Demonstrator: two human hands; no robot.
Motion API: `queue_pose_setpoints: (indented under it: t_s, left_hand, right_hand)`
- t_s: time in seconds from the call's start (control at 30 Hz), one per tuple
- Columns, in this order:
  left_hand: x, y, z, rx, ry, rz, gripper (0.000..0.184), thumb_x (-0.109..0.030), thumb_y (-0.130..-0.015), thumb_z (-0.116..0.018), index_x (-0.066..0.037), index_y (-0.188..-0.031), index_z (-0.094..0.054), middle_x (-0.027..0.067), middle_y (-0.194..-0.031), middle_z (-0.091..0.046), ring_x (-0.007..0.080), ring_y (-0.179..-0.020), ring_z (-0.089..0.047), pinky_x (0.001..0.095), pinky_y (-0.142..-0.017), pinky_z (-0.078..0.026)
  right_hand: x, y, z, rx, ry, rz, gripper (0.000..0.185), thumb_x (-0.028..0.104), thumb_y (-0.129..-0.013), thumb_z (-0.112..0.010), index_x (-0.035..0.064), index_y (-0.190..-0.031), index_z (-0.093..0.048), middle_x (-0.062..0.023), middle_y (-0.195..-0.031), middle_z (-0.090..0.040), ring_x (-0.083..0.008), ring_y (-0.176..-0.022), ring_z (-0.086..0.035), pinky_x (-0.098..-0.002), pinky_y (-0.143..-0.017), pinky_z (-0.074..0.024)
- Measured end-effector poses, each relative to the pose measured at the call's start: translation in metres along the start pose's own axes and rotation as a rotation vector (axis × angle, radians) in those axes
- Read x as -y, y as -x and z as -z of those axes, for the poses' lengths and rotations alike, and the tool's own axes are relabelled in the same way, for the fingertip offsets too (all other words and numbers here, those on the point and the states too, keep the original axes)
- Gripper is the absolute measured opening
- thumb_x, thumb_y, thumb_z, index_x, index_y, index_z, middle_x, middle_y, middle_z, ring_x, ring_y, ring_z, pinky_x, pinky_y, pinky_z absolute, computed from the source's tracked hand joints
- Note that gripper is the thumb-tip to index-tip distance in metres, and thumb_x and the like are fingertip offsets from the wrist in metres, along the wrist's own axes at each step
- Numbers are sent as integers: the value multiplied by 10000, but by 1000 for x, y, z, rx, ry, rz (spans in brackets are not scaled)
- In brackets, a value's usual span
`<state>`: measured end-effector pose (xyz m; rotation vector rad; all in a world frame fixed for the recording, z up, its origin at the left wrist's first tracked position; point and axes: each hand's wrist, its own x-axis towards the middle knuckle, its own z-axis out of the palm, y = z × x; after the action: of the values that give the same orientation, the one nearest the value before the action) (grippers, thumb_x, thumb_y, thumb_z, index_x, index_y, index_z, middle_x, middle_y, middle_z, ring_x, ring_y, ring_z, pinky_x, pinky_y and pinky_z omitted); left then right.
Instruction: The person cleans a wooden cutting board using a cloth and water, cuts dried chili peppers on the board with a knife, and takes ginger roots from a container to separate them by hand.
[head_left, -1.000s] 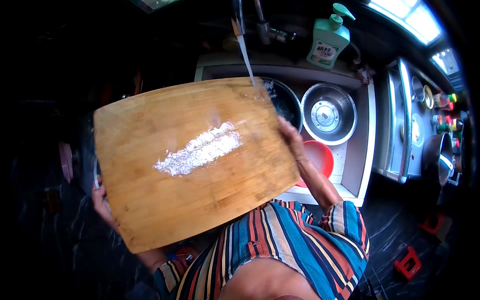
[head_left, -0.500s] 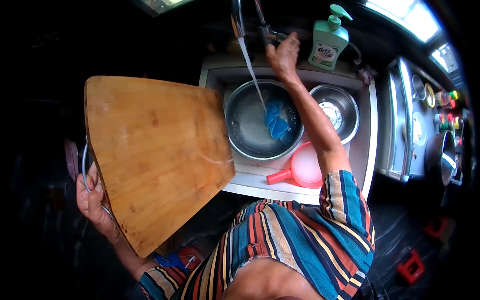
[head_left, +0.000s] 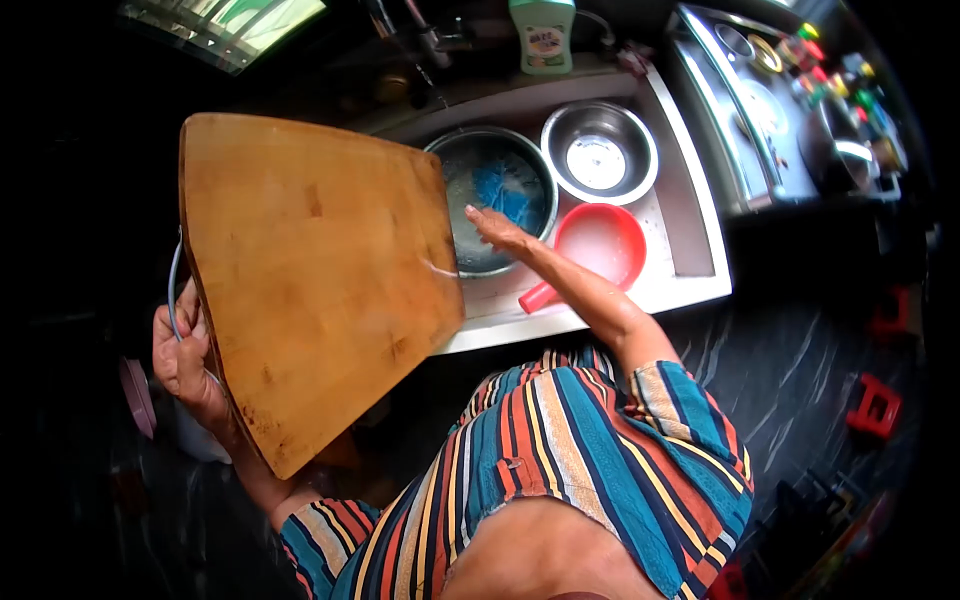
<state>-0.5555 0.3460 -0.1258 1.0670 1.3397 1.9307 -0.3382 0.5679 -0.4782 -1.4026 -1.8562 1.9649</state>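
A large wooden cutting board (head_left: 320, 290) stands tilted at the left, its right edge overlapping the sink (head_left: 685, 200). My left hand (head_left: 187, 350) is closed around the board's left edge, at a thin wire loop handle (head_left: 177, 285). Over the metal basin (head_left: 550, 165) hovers my right hand (head_left: 492, 228), fingers stretched out and holding nothing, close to the board's right edge. Water and a blue cloth (head_left: 500, 190) are in that basin. Only a thin, broken trickle falls from the faucet (head_left: 380, 18).
A steel bowl (head_left: 643, 135) and a red dipper (head_left: 632, 235) with whitish contents sit in the sink. Behind stands a green pump bottle (head_left: 543, 40). A stove (head_left: 700, 75) with a pot is at the right. Red stools (head_left: 875, 408) stand on the dark floor.
My right hand has left the faucet lever and come down over the basin. The steady water stream has dwindled to a trickle. My left hand still grips the board; the view has shifted.
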Motion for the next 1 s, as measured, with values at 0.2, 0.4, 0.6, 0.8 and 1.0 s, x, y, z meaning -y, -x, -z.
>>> queue_pose_setpoints:
  t_s: [0.2, 0.4, 0.6, 0.8, 1.0]
  left_hand:
    - [2, 92, -1, 49, -70, -229, 149, -27, -781, -474, -65, -758, -333, -2, -668, -387, 19, -545, -262, 151, -516, -209]
    - [31, 120, -47, 232, -133, -532, 139, 9, -745, -431, -61, -767, -313, 346, -1109, -508, 202, -781, -520, 285, -771, -427]
    - [40, 142, -22, 222, -547, -628, 94, -12, -717, -428, -25, -756, -344, 337, -1042, -561, 254, -824, -574, 323, -767, -457]
    - [28, 155, -47, 148, -620, -676, 165, 45, -734, -489, -38, -729, -346, 314, -1001, -590, 226, -756, -575, 283, -660, -461]
    - [-20, 218, -223, -25, -765, -757, 320, -296, -833, -510, -30, -772, -342, 241, -943, -558, 223, -732, -481, 362, -713, -406]
  right_hand:
    - [-7, 22, -48, 244, -799, 41, 905, 765, -786, -325, 36, -1321, -370, -238, -1287, -423, -394, -1196, -392, -603, -922, -321]
    - [-14, 8, -5, 38, -1093, 169, 801, 746, -762, -434, 54, -1159, -506, -164, -1176, -502, -305, -1095, -476, -526, -905, -384]
    - [2, 32, 27, -96, -1263, 272, 680, 709, -794, -436, 110, -1095, -552, -69, -1075, -546, -218, -997, -518, -414, -865, -446]
    - [-9, 61, 50, -60, -1364, 332, 554, 648, -839, -435, 153, -1047, -571, -2, -1013, -572, -161, -933, -542, -376, -803, -489]
    - [-45, 189, 172, -28, -1217, 295, 407, 496, -897, -475, 106, -975, -560, 12, -949, -551, -120, -854, -513, -318, -750, -482]
